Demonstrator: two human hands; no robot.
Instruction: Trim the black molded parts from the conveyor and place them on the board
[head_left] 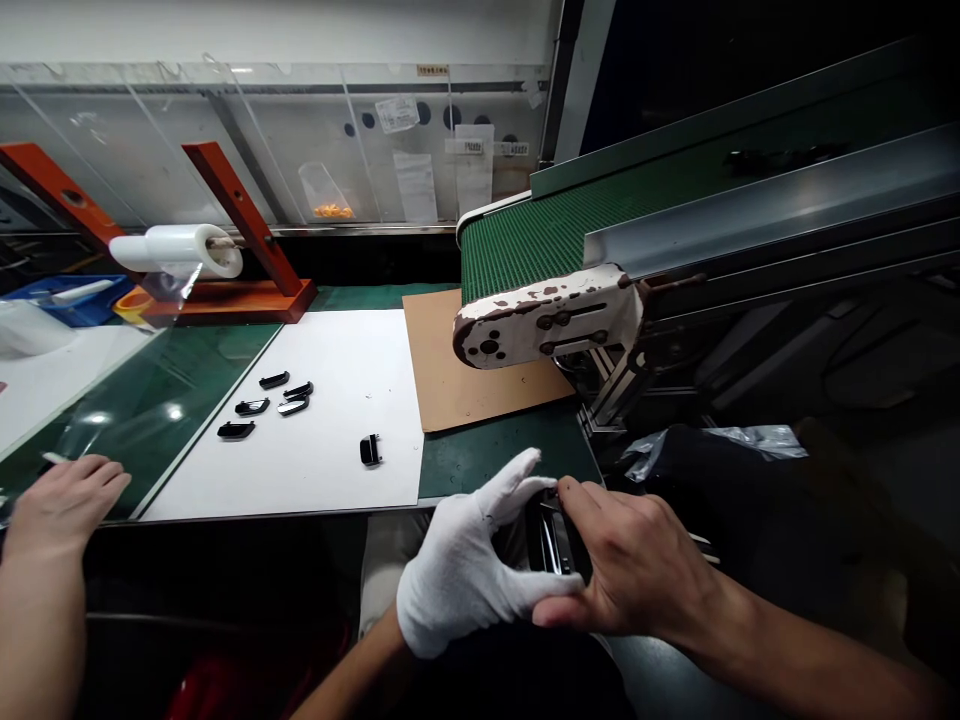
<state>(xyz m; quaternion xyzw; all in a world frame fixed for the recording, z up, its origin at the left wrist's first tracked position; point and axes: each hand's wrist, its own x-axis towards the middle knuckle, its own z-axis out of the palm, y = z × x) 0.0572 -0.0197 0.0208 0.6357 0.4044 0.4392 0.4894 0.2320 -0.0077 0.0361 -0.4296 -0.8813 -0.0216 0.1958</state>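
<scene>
My left hand wears a white glove and curls around a glossy black plastic part. My bare right hand grips the same part from the right, fingers at its top edge and thumb near its lower end. Both hands hold it in front of my body, below the table's front edge. Its far side is hidden by my fingers. A small black piece lies alone on the white sheet, and several similar black pieces are grouped farther left.
A green belt conveyor slopes up to the right, its end above a brown cardboard sheet. At the back left, an orange stand carries a roll of clear film. Another person's hand rests at the table's left edge.
</scene>
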